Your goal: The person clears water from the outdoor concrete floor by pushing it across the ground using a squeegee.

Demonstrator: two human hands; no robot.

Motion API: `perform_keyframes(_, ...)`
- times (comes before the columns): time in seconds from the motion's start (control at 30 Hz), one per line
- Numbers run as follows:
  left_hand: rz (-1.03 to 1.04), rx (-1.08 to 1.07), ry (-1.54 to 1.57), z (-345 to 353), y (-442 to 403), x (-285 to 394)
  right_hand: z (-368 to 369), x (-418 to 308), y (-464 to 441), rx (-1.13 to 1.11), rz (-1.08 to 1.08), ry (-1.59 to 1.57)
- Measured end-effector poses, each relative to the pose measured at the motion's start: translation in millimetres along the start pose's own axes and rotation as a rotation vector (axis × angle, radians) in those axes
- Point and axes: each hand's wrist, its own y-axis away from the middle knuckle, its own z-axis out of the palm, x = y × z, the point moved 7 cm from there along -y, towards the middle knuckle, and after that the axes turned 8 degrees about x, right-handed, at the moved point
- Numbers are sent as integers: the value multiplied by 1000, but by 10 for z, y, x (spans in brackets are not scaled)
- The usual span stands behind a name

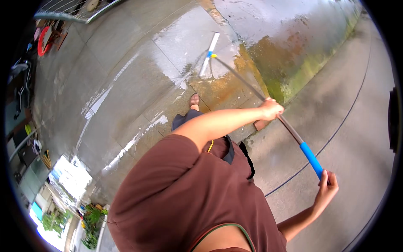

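Note:
A long-handled floor squeegee stretches diagonally across the view, its metal pole (292,129) ending in a blue grip (311,158). My left hand (272,108) reaches across my body and is closed around the middle of the pole. Lower down on the right, my right hand (328,183) grips the end of the blue sleeve. At the far end, the narrow white squeegee head (213,43), with a blue and yellow joint, is on or just above the wet concrete floor (176,54).
Greenish and brown wet stains (289,67) mark the ground ahead. A reddish-brown block (261,124) lies below my left hand. A dark line (336,133) curves across the concrete at right. Far left are a red basin (43,41), clutter and plants (91,222). My shoe (194,99) is on the floor.

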Motion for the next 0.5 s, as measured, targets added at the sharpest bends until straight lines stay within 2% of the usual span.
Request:
perform_keyframes(0.07,38,-36,63,338,-281,200,-199,-49,156,63,23,93)
perform_keyframes(0.17,128,-40,21,573,-494,356,-158,-158,357,127,-74,214)
perform_keyframes(0.3,197,-65,-44,541,-284,666,-437,279,490,279,48,-5)
perform_keyframes(0.4,110,-173,-190,387,84,386,-155,830,527,81,218,-114)
perform_keyframes(0.47,15,-205,-307,335,393,-130,367,1139,577,-74,256,-175)
perform_keyframes(0.5,-31,-247,-370,298,556,-371,630,1194,610,-110,197,-106)
